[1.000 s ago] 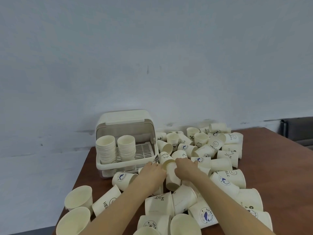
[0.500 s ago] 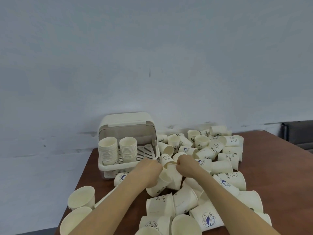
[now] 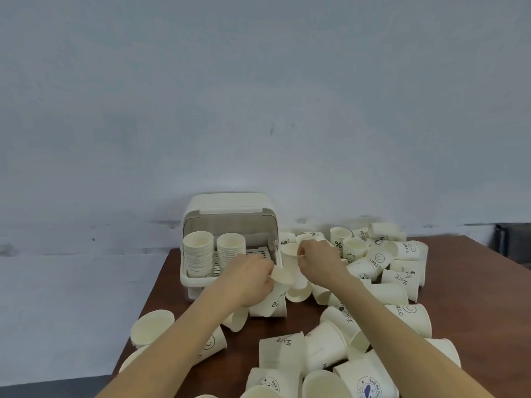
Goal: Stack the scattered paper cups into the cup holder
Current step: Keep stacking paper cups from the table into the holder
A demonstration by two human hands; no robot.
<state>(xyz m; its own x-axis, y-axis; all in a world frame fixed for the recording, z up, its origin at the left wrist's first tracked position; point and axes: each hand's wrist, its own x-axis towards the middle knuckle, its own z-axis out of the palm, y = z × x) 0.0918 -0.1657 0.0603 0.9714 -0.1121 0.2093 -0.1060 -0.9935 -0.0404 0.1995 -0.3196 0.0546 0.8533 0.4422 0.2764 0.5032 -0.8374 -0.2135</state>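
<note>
Cream paper cups are passing between two bare hands at the middle of a brown wooden bench. The left hand is curling its fingers round a tilted cup whose open mouth is facing up and to the right, while the right hand is pinching the rim of an upright cup just beside it. The two cups are touching or nearly so; whether one is seated inside the other cannot be told.

Just behind the left hand, a cream cup holder with its hood raised is sitting at the bench's back left corner, against a pale wall. Two nested stacks are standing side by side on the left of its slatted tray: a left stack and a slightly shorter right stack.

Loose cups are lying scattered over the bench to the right of the holder and toward the near edge, most on their sides, some printed "HELLO" or "Hi" with smiley faces, others bearing a blue round logo. Two more cups are lying near the bench's left edge, mouths toward the camera. Both forearms are reaching in from the bottom of the frame.
</note>
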